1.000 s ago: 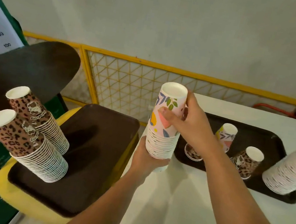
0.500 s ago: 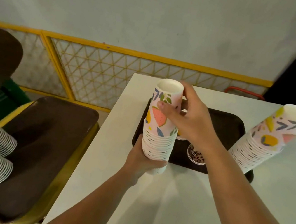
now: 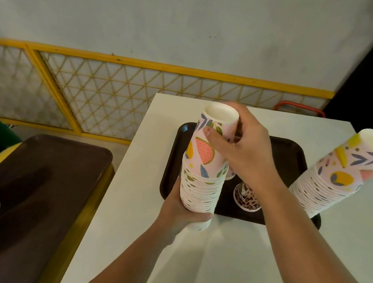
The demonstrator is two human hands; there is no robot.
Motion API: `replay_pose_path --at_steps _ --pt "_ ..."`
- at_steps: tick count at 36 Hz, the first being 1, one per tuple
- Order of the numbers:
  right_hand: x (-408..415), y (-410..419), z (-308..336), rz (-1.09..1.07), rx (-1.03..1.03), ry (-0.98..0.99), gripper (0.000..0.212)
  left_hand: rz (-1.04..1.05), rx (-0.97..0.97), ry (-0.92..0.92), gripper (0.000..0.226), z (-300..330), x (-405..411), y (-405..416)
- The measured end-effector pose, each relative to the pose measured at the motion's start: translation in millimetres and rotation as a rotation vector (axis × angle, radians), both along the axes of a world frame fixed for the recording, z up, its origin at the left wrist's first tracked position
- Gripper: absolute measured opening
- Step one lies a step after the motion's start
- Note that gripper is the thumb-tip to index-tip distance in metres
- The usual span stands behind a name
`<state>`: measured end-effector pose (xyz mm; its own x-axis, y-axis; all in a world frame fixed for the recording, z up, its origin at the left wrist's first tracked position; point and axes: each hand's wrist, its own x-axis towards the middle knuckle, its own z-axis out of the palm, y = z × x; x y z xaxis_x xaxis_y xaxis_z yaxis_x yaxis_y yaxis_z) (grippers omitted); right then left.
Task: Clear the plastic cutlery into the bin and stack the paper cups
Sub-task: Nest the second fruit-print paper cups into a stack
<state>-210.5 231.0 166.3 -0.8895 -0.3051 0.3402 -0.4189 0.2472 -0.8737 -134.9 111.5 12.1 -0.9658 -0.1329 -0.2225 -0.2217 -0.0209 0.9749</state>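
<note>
STACKING – underway | left hand (image 3: 178, 209) curled round base of tall fruit-print paper cup stack (image 3: 200, 187), held over white table (image 3: 233, 271) | right hand (image 3: 242, 150) pinches its top cup | LEFT: leopard-print paper cup (image 3: 246, 199) loose on black plastic tray (image 3: 286, 152) – no cutlery visible

No readable text, labels, brands or numbers. Cup stack (image 3: 203, 168) gripped in both hands: fruit and leaf print only, no words. Second stack (image 3: 335, 179), right of the right hand: same print, no lettering. Leopard-print cup (image 3: 246, 198) under the right wrist: pattern only.
</note>
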Motion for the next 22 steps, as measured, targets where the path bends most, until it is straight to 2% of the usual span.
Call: replay_pose_path --at_steps 8,13,17,19,22 --pt "-13.9 1.1 6.1 -0.097 -0.069 0.021 0.031 -0.019 0.004 -0.04 0.106 -1.1 -6.5 -2.3" --pt "-36.8 10.7 19.3 -0.186 -0.365 -0.072 0.041 -0.015 -0.005 -0.068 0.106 -7.2 -10.4 -4.8" --pt "-59.6 22.4 22.9 -0.304 -0.606 -0.133 0.018 -0.013 -0.025 -0.08 0.105 -11.3 -12.6 -8.1" --pt "-71.7 26.9 14.6 -0.375 -0.612 -0.108 0.013 -0.022 -0.036 -0.084 0.104 -11.5 -14.0 -9.5" --pt "-85.5 27.5 -8.1 -0.506 -0.398 -0.015 0.037 -0.029 -0.043 -0.087 0.104 -11.4 -16.2 -11.3"
